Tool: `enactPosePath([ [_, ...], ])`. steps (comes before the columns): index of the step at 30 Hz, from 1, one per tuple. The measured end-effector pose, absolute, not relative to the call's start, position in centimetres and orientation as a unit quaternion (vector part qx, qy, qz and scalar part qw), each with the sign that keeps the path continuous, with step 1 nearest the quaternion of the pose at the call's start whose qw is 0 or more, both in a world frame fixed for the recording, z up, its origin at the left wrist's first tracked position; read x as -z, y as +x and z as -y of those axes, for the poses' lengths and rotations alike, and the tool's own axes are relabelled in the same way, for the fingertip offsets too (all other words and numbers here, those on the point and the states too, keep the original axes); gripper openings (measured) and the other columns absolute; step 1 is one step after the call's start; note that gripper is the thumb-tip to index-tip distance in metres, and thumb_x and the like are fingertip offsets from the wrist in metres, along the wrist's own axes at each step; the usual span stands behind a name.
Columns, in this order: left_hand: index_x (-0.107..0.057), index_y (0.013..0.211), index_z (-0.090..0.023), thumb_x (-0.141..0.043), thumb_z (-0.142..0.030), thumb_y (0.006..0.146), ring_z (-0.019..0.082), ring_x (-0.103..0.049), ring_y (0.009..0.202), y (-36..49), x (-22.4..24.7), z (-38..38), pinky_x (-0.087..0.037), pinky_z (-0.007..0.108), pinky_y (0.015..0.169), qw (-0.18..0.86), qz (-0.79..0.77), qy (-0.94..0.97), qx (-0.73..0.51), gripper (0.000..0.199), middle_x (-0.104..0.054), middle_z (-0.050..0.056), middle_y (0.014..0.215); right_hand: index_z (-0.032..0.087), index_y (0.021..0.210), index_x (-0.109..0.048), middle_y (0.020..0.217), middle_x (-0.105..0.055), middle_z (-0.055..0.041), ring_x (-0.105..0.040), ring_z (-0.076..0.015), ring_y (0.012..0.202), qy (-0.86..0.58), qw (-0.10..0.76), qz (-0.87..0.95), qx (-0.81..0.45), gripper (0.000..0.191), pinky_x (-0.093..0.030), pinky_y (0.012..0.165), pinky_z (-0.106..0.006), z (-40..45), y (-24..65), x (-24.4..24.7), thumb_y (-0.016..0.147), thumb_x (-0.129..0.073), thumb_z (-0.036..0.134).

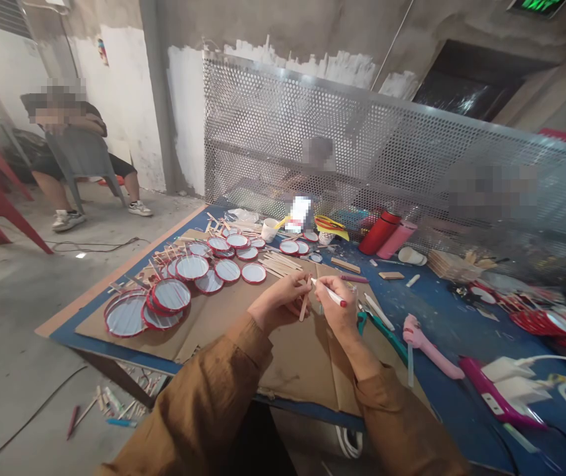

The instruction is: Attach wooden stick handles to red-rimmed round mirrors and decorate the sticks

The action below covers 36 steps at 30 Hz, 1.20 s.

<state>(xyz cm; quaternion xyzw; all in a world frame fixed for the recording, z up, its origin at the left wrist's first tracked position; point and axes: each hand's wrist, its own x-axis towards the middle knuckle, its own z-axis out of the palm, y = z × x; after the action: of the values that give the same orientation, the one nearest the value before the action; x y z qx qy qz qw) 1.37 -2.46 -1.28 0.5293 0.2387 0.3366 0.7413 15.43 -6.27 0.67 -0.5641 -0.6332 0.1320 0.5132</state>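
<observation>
red-rimmed discs [192, 268], blue table [432, 304], mustard sleeves [198, 396]

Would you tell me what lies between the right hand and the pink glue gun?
Green-handled pliers and a white strip lie there, in the head view.

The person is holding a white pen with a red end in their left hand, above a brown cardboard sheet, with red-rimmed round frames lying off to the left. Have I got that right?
Not quite: the head view shows the white pen in the right hand, not the left hand. The rest stands: it is above the brown cardboard sheet, with the red-rimmed round frames off to the left.
</observation>
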Motion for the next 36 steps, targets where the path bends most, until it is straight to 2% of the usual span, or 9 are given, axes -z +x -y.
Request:
enactPosePath([
  [5,-0.049,0.101,-0.02,-0.065,-0.051,0.081,0.011,-0.058,0.047,1.3,0.9,2.9,-0.042,0.018,0.046,0.746,-0.251,0.512,-0.344,0.039,-0.056,-0.004,0.06,0.02,0.082,-0.062,0.069,-0.068,-0.0024,-0.063,-0.0178,0.064,-0.569,0.522,0.623,-0.126,0.028,-0.048,0.06,-0.028,6.2,15.5,-0.7,0.084,-0.057,0.048],
  [10,-0.051,0.098,-0.019,-0.069,-0.045,0.079,0.007,-0.052,0.046,1.3,0.1,3.6,-0.04,0.015,0.047,0.759,-0.249,0.483,-0.358,0.037,-0.052,-0.006,0.06,0.021,0.079,-0.062,0.069,-0.067,-0.0026,-0.063,-0.0184,0.065,-0.56,0.513,0.639,-0.124,0.025,-0.048,0.061,-0.029,6.3,15.4,-0.8,0.083,-0.057,0.045],
  [24,-0.049,0.099,-0.019,-0.065,-0.048,0.082,0.009,-0.056,0.048,1.3,0.7,3.0,-0.042,0.017,0.047,0.743,-0.248,0.514,-0.35,0.036,-0.055,-0.004,0.062,0.021,0.081,-0.062,0.07,-0.068,-0.0027,-0.063,-0.0184,0.065,-0.558,0.524,0.633,-0.119,0.025,-0.048,0.062,-0.029,6.2,15.3,-0.6,0.084,-0.056,0.045],
  [36,-0.051,0.098,-0.019,-0.069,-0.045,0.08,0.007,-0.053,0.047,1.2,0.0,3.9,-0.039,0.016,0.047,0.759,-0.248,0.476,-0.369,0.036,-0.052,-0.005,0.061,0.021,0.08,-0.062,0.071,-0.068,-0.0031,-0.064,-0.0186,0.065,-0.555,0.51,0.646,-0.119,0.024,-0.049,0.062,-0.03,6.3,15.3,-0.9,0.083,-0.056,0.044],
])
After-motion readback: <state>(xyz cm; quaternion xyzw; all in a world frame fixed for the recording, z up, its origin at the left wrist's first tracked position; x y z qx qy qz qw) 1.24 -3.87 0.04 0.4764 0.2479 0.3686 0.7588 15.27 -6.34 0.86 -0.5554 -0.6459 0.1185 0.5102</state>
